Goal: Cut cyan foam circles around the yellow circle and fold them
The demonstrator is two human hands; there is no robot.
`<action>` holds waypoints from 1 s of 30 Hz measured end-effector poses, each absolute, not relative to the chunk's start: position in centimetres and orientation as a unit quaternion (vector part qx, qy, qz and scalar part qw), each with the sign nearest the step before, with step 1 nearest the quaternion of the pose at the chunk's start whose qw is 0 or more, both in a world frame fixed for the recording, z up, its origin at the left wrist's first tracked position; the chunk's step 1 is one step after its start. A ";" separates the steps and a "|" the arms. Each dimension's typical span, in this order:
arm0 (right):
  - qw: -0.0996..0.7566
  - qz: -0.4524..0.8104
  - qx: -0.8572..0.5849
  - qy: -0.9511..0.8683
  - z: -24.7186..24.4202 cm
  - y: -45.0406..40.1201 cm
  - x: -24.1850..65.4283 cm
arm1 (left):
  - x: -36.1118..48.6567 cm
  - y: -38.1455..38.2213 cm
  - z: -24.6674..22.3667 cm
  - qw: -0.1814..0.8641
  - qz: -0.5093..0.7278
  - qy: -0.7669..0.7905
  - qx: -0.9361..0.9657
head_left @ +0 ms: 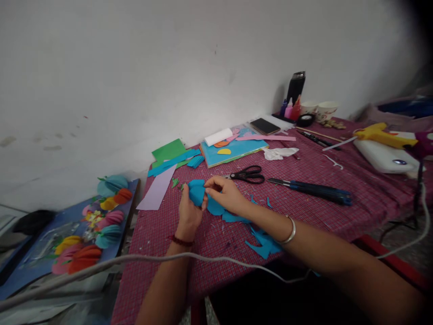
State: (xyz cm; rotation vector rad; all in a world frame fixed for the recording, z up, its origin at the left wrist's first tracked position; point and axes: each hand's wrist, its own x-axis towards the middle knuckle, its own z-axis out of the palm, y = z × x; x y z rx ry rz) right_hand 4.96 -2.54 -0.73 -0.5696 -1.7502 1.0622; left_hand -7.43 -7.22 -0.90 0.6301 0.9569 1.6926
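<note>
Blue paper circles [196, 192] are held between my two hands above the table. My left hand [190, 210] is closed round their lower left side. The fingers of my right hand [226, 194] pinch at their right edge. Another blue paper piece [215, 206] shows just below my right hand, and blue offcuts [264, 243] lie under and beside my right forearm. Behind my right hand lie black-handled scissors [248, 174]. A blue utility knife [313, 189] with its blade out rests to the right.
A white cable [162, 258] crosses in front of my forearms. Toward the wall are colored sheets [209, 155], a phone [264, 126] and paint bottles [296, 110]. A yellow glue gun [385, 134] lies at right. Folded paper ornaments [84, 259] sit on a blue board at left.
</note>
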 end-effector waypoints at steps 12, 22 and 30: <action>0.475 0.434 -0.210 -0.736 0.4 -3.6 5.2 | -7.3 -7.1 -1.2 0.481 0.734 0.405 0.258; 0.451 0.687 -0.270 -0.501 -1.4 1.2 5.8 | -8.6 -7.3 -0.2 0.608 0.692 0.324 0.215; 0.476 0.391 -0.294 -0.731 -1.3 -0.5 5.6 | -8.1 -7.6 -0.1 0.616 0.672 0.318 0.260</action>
